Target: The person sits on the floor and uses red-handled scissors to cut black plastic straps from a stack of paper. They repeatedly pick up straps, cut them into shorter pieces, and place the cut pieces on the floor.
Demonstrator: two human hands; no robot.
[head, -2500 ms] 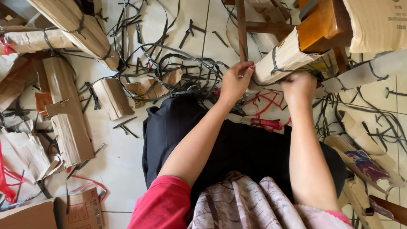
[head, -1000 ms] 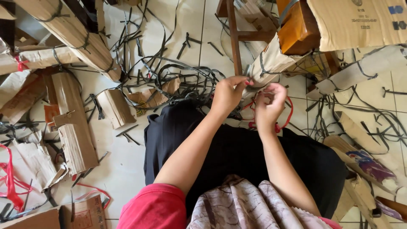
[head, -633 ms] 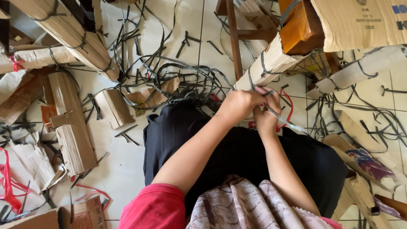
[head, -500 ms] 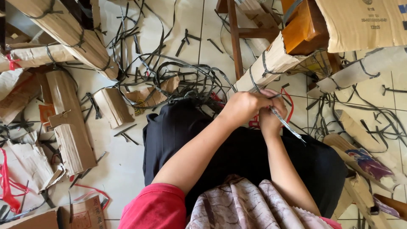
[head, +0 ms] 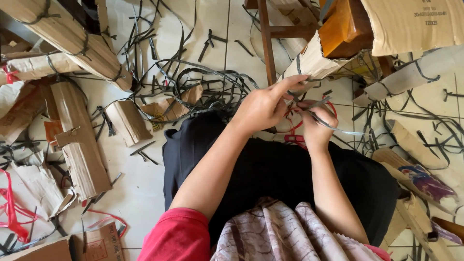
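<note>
Both hands meet just above the lap, close together; left hand (head: 263, 106) curled, forefinger stretched out toward the wrapped leg (head: 314, 60); right hand (head: 314, 128) pinched shut on a grey strap (head: 338, 129), which runs from the fingers out to the right and hangs free over the floor; whether the left hand also grips the strap I cannot tell, its fingers cover the spot.

Strap, by its look: thin flat plastic band, very light, springy rather than limp, holds a curve when loose; smooth face, likely to slide through dry fingers; edges probably sharp enough to nick skin; best held flat between thumb and forefinger close to where it meets the cardboard, not at the free end, which would whip.

A red cord (head: 295, 133) lies just under the hands, against the black cloth of the lap.

Surface: pale tiled floor (head: 145, 193), hard and smooth; black strap offcuts (head: 203, 82) strewn over it in loops and short lengths; torn cardboard (head: 77, 145) in pieces to the left; more wrapped wooden parts at top left and right.

Room: cramped; person seated low, litter on all sides.
</note>
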